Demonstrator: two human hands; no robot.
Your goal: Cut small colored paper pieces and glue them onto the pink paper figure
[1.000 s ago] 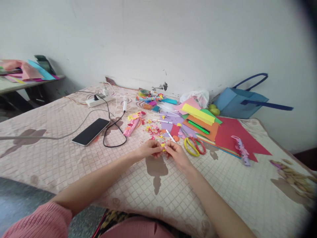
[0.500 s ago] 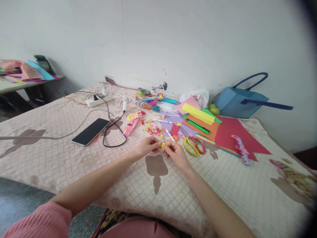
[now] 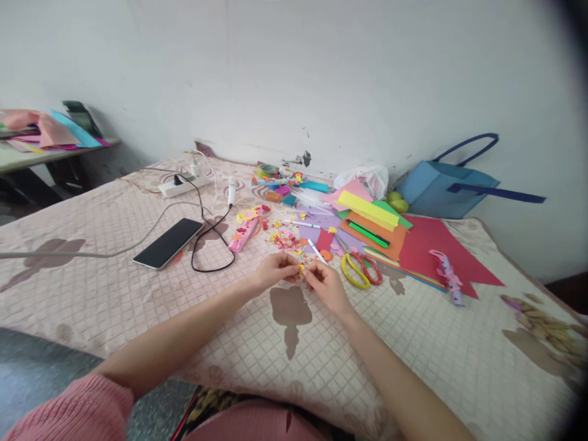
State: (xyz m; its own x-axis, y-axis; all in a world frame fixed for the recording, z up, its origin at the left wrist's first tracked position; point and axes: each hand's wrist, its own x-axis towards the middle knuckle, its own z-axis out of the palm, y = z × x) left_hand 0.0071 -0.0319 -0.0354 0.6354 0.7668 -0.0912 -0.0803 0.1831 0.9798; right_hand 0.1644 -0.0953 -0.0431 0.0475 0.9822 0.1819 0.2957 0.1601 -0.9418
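A small yellow paper piece (image 3: 301, 270) is pinched between my two hands over the tablecloth. My left hand (image 3: 276, 271) is closed on its left side, thumb and forefinger together. From the right, the fingertips of my right hand (image 3: 323, 280) close on it too. Its exact shape is mostly covered by the fingers. Just beyond the hands lies a heap of tiny paper scraps (image 3: 285, 239). A white pen (image 3: 316, 250) rests close behind my right hand, and scissors (image 3: 357, 271) with a yellow and a red handle lie to its right.
At left are a phone (image 3: 169, 243), a looped black cable (image 3: 193, 257) and a power strip (image 3: 177, 187). Coloured paper sheets (image 3: 441, 251) spread at right, with a green cutter (image 3: 367, 233) on top. A blue bag (image 3: 448, 190) stands by the wall; a rolled purple paper (image 3: 448, 278) lies nearer.
The yellow piece has shifted slightly and less of it shows between the fingertips. Both hands stay in nearly the same place, with small finger movements.
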